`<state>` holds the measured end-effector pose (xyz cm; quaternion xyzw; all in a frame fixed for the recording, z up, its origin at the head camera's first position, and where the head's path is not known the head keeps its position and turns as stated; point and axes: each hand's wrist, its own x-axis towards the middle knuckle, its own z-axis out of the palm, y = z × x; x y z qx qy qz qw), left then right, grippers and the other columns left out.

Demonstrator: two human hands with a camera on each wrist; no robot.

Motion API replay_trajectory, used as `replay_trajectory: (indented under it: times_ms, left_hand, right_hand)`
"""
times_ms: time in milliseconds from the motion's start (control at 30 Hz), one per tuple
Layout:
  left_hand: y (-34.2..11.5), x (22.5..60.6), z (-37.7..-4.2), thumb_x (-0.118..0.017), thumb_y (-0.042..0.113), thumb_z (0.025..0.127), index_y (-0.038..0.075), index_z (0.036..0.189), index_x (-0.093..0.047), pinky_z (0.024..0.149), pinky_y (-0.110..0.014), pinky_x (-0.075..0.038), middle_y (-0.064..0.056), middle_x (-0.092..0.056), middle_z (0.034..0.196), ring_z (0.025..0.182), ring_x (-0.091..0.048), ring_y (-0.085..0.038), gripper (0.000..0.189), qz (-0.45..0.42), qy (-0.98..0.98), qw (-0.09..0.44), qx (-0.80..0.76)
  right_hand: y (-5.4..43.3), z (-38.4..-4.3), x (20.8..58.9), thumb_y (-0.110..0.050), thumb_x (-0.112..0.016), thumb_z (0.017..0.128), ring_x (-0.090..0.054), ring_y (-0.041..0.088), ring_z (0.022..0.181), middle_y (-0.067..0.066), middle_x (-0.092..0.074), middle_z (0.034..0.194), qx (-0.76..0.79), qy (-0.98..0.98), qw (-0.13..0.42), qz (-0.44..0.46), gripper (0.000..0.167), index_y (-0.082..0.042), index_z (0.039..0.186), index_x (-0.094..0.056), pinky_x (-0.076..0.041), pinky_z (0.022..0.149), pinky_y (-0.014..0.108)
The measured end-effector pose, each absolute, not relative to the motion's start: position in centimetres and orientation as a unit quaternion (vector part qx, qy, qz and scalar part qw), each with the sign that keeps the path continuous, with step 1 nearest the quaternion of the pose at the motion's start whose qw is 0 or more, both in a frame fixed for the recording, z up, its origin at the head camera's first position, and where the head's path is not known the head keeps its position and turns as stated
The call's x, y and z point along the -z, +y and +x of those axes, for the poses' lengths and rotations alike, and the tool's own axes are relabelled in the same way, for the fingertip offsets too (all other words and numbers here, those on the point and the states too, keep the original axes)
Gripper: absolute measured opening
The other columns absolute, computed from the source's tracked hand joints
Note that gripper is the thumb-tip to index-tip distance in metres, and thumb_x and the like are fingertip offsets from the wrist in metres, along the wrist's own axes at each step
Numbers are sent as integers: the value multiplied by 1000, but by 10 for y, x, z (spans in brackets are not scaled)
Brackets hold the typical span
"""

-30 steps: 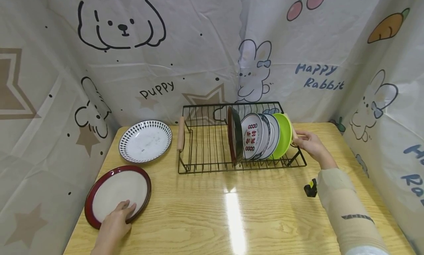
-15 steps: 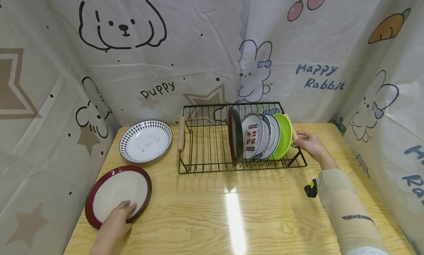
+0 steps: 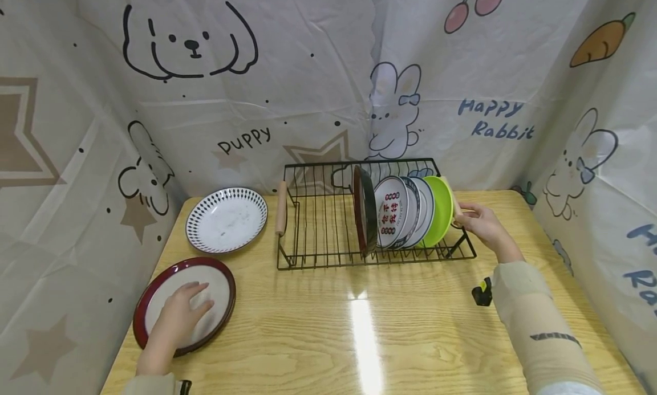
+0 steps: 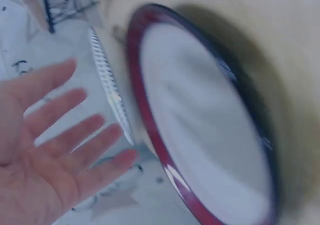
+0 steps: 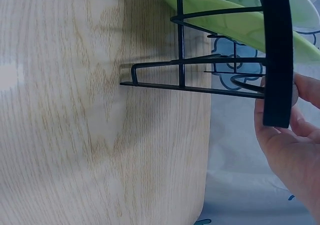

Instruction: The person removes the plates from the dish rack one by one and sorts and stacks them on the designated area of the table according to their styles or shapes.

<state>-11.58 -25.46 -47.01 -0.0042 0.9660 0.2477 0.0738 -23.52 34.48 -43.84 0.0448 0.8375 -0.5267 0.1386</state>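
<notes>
My left hand (image 3: 177, 318) hovers with spread fingers over a cream plate (image 3: 218, 286) with a maroon rim, lying on the table at the left. In the left wrist view the palm and fingers (image 4: 95, 140) hold nothing, and the plate (image 4: 200, 120) looks blurred. At the right end of a black wire dish rack (image 3: 318, 265), my right hand (image 3: 485, 227) grips the wooden handle (image 3: 457, 207). The right wrist view has thumb and fingers around that handle, partly hidden behind the rack's black end bar (image 5: 277, 60).
Upright in the rack stand a dark maroon plate (image 3: 365, 212), a white dish with red characters (image 3: 392, 212), more white dishes and a lime green one (image 3: 440, 212). Behind the cream plate lies a white dish (image 3: 226, 221) with a patterned rim. A small black object (image 3: 481, 292) sits at right.
The left hand has come off the cream plate's near right edge and moved up over it, fingers spreading. The right hand keeps its grip on the rack handle.
</notes>
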Motion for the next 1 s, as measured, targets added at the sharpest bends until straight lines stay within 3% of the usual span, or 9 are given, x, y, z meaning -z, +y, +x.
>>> replay_trajectory:
  times_ms: [267,467,700,1000]
  left_hand:
    - [-208,452,-145,-57,5,88,-6,122,-54,80,-46,-49,-25,-56,116,102,-57,-36,36,-77,909,-146,-382]
    - [-177,447,-163,-59,1,86,-8,116,-58,73,-42,-51,-24,-61,109,94,-61,-34,32,-55,874,-240,-419]
    - [-138,431,-185,-62,2,83,-10,110,-61,72,-40,-53,-24,-63,104,92,-63,-35,29,-19,830,-286,-478]
    - [-86,410,-208,-63,7,84,-9,111,-60,74,-38,-54,-25,-62,104,94,-62,-36,31,35,806,-243,-538]
  right_hand:
    - [345,-236,440,-23,-41,97,-39,39,119,31,-35,133,523,840,135,49,58,5,143,-19,-29,102,51]
    - [345,-236,440,-23,-41,97,-38,39,119,32,-35,133,527,837,136,51,58,5,143,-19,-29,103,51]
    - [345,-237,439,-22,-41,97,-38,39,120,31,-34,133,530,835,136,56,58,5,143,-19,-30,102,49]
    - [345,-237,441,-23,-42,97,-38,39,119,31,-34,133,530,835,136,54,59,5,143,-19,-29,103,50]
